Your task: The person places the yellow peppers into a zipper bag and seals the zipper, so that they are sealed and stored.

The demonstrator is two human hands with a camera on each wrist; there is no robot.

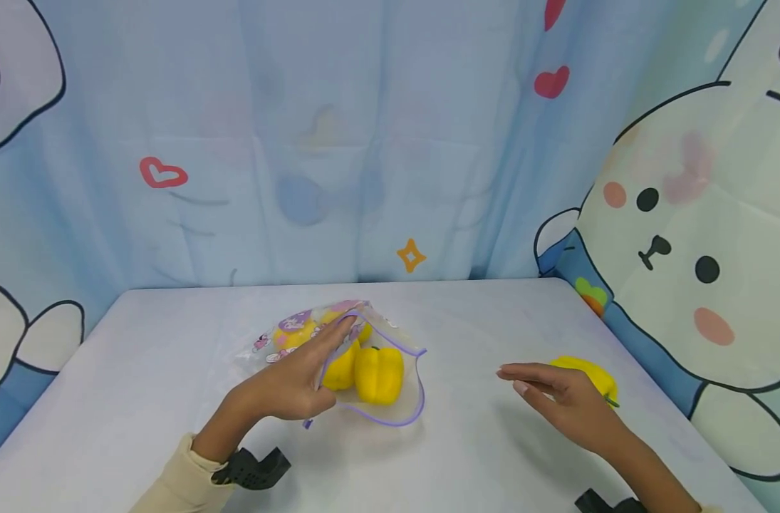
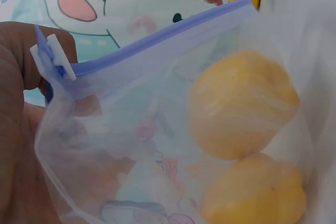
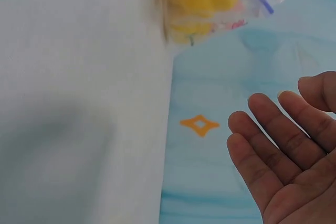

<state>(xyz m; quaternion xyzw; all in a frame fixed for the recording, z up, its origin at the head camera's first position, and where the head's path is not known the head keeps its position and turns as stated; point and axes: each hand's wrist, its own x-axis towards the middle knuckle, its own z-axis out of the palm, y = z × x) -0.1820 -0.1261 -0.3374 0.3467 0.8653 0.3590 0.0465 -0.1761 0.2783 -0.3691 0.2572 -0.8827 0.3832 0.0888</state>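
My left hand [image 1: 290, 385] grips a clear printed zip bag [image 1: 293, 322] by its purple-edged mouth, which gapes toward the right. Inside sit several yellow bell peppers; one bell pepper [image 1: 380, 376] lies at the mouth, with another bell pepper [image 1: 340, 369] beside it. In the left wrist view, two peppers show through the plastic, and a white slider [image 2: 60, 59] sits at the end of the purple zip. My right hand [image 1: 565, 402] hovers over the table with fingers extended, holding nothing. Behind it lies a yellow bell pepper [image 1: 591, 377], partly hidden by the hand.
The bag and the loose pepper are on a white-covered table [image 1: 454, 456]. A light blue curtain [image 1: 364, 142] with hearts and a cartoon rabbit hangs behind the table's far edge and down its right side. Dark wrist straps [image 1: 251, 470] are on both arms.
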